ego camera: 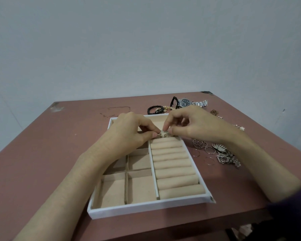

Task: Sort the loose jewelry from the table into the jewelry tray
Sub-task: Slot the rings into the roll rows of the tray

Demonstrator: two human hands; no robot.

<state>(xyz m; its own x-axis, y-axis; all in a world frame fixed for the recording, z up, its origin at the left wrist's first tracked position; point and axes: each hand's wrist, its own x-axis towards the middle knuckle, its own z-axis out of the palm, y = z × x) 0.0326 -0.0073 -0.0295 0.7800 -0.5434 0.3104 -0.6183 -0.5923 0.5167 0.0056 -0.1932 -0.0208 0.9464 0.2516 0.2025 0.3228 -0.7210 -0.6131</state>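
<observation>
A white jewelry tray [146,208] with beige lining lies on the table, with square compartments at the left and a column of ring rolls [174,164] at the right. My left hand [130,133] and my right hand [189,126] meet over the top of the ring rolls. Both pinch a small silvery piece of jewelry [163,134] between thumbs and forefingers. What kind of piece it is I cannot tell. Loose thin rings [201,145] and silver ornaments [224,156] lie on the table right of the tray.
A steel watch [188,102], black bead bracelets [155,110] and a black cord lie beyond the tray's far edge. Small chains and a stud [240,127] sit at the right. The pink table [59,153] ends close to a grey wall.
</observation>
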